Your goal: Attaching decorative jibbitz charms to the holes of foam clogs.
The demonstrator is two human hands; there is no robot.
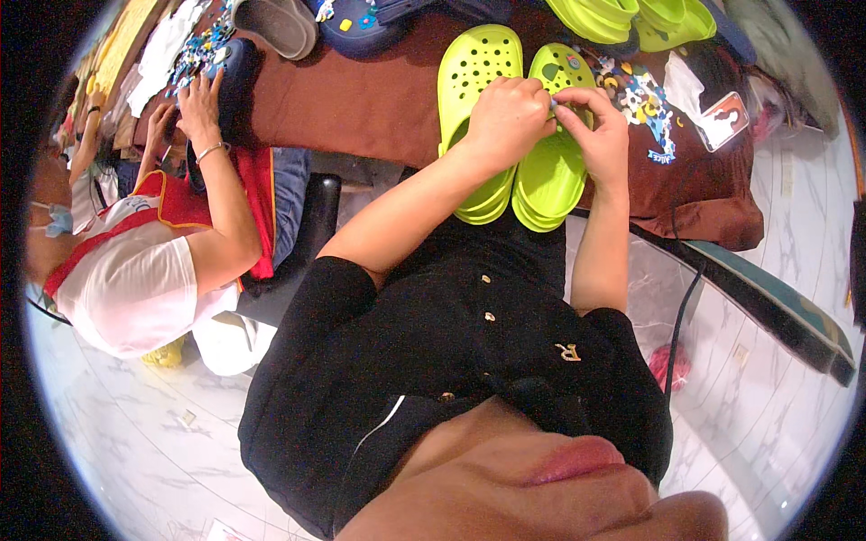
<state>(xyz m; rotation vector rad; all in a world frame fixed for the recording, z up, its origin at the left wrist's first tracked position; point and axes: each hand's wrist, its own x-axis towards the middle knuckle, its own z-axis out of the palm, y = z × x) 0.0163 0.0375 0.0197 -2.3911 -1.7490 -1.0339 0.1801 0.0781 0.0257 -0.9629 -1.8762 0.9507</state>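
A pair of lime-green clogs stands side by side at the table's near edge: the left clog (pixel 476 68) and the right clog (pixel 548 185). A round shoe charm (pixel 575 63) and a darker green one sit on the right clog's perforated top. Over that clog, my left hand (pixel 510 117) is closed, its fingertips curled against the right hand's; what they grip is hidden. My right hand (pixel 597 131) pinches a small bluish piece (pixel 553 104) between thumb and forefinger. Beside it lies a pile of loose charms (pixel 648 104), yellow, white and blue.
The brown cloth-covered table (pixel 361 108) also bears more lime clogs (pixel 595 18), navy clogs (pixel 361 27) and a grey clog (pixel 280 25). A picture card (pixel 724 120) lies right of the charms. At left, a co-worker in a red apron (pixel 253 207) handles a navy clog near another charm pile.
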